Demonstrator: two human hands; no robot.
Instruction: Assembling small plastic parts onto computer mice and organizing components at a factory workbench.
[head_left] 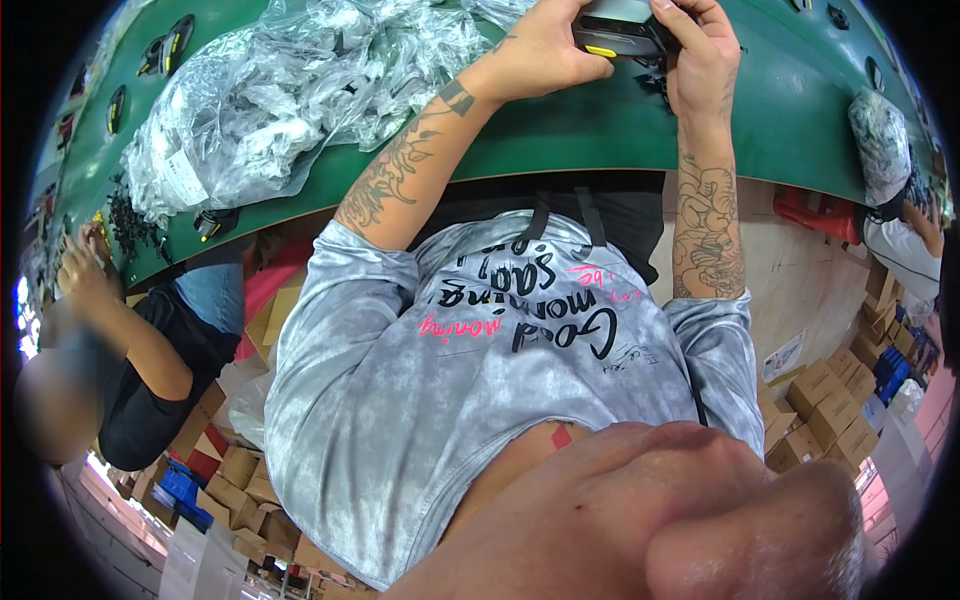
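At the top edge of the head view, both my hands hold a black and grey plastic device (628, 40) with a yellow strip along its near edge. My left hand (548, 55) grips its left side, the thumb lying below it. On the other side, my right hand (702, 62) has its fingers bent around the right end, thumb on top. The upper part of the device is cut off by the frame. Small black parts (652, 85) lie on the green table (590, 130) beneath my hands. Left of my left forearm lies a big heap of clear plastic bags (290, 100).
Black-and-yellow pieces (170, 45) and a pile of small black parts (128, 222) lie on the table's left. Co-workers sit on both sides, one in a black shirt (150, 400). A filled clear bag (880, 145) rests far right. Cardboard boxes (815, 400) stand behind me.
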